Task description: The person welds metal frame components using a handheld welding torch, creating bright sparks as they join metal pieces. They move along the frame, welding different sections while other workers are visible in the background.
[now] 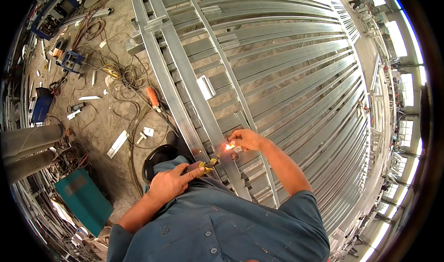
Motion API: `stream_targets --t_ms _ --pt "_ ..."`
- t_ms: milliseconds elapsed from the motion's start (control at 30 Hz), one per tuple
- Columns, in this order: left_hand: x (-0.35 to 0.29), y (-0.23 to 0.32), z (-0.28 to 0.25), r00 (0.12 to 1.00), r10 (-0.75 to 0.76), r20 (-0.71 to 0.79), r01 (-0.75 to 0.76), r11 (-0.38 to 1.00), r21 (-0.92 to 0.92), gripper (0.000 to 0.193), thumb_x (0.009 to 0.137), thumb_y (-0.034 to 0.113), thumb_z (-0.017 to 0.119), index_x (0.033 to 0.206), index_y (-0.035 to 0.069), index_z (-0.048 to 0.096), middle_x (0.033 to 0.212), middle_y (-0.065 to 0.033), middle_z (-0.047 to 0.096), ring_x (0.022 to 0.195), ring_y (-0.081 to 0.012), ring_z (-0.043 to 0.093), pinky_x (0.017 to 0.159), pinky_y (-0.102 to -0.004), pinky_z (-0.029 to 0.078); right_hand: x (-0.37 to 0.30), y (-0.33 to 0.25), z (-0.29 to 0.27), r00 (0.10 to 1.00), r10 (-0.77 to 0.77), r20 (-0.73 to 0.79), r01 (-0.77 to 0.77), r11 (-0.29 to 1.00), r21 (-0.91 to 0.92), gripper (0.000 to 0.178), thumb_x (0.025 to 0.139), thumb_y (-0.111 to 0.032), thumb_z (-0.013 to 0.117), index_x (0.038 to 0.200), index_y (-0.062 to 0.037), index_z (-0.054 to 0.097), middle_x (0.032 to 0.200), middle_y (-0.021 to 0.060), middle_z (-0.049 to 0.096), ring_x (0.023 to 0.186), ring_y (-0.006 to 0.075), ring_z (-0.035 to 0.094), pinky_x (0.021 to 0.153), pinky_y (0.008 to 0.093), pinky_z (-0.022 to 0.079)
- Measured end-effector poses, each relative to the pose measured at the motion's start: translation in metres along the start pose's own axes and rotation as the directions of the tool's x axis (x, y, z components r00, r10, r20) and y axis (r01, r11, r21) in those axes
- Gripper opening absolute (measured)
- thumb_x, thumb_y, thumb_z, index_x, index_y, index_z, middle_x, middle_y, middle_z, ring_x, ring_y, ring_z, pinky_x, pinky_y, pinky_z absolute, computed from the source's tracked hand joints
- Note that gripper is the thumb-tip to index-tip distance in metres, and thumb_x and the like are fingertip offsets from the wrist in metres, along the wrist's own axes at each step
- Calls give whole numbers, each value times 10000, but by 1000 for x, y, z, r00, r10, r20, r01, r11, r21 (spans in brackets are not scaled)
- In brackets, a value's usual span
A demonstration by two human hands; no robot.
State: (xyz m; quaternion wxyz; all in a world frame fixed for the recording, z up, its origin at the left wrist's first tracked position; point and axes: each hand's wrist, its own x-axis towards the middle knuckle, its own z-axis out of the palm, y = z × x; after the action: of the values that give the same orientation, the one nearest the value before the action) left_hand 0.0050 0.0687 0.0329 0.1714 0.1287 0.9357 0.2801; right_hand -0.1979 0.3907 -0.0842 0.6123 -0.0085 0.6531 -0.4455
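My left hand [169, 184] is closed around a yellow tool with a short metal tip [208, 166], low over the near end of the metal frame. The tip points toward a bright orange-white glow [228, 146] on a long silver metal bar [187, 72]. Right beside that glow, my right hand [247, 140] has its thumb and fingers pinched together. Whatever is between them is lost in the glare. Reddish light reflects off the bar around the glowing spot. A short silver channel piece [206, 87] lies across the bar farther up.
Long parallel silver slats [296, 63] spread away to the right. On the concrete floor at left lie tangled cables [122, 72], an orange-handled power tool [152, 98] and metal offcuts [118, 144]. A teal box [84, 202] and blue machines [55, 12] stand there too.
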Motion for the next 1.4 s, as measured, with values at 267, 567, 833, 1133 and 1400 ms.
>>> stream_targets --t_ms 267,567,833,1133,1400 --pt "2 -4 6 998 41 -52 -43 999 -20 791 787 129 728 1483 453 540 1148 -71 666 628 -266 688 537 -382 592 0 0 -3 999 8 33 -11 997 73 261 985 -299 739 1081 -71 655 856 -9 614 575 74 436 495 257 350" --pt "5 -7 10 999 35 23 -34 999 -35 796 831 136 689 1513 481 465 1172 -118 656 653 -313 701 558 -429 598 42 72 -26 995 83 57 -100 848 520 250 1040 -241 531 1056 -31 665 772 87 690 563 159 640 473 295 488" --pt "1 -14 4 1000 19 19 -17 996 -89 716 867 157 657 1511 429 500 1255 -90 664 758 -303 733 594 -419 605 -5 -10 6 997 -28 -67 10 968 -251 281 1026 -176 649 1250 -7 655 899 37 684 584 89 567 518 274 473" --pt "3 -89 -67 965 -216 -151 -36 461 -886 738 870 -95 722 1546 78 485 1273 -59 724 900 -84 657 818 -254 548 -98 -40 -12 765 -130 -631 174 985 8 236 1016 -134 614 1207 -5 665 952 47 709 678 90 591 595 253 471" --pt "47 -201 -43 867 -490 87 39 -108 -993 943 808 -102 645 1649 132 288 1188 -215 706 616 -175 615 554 -296 522 -125 -12 28 634 -187 -751 315 949 29 208 980 -165 656 1139 -34 685 904 44 699 673 102 601 597 266 474"
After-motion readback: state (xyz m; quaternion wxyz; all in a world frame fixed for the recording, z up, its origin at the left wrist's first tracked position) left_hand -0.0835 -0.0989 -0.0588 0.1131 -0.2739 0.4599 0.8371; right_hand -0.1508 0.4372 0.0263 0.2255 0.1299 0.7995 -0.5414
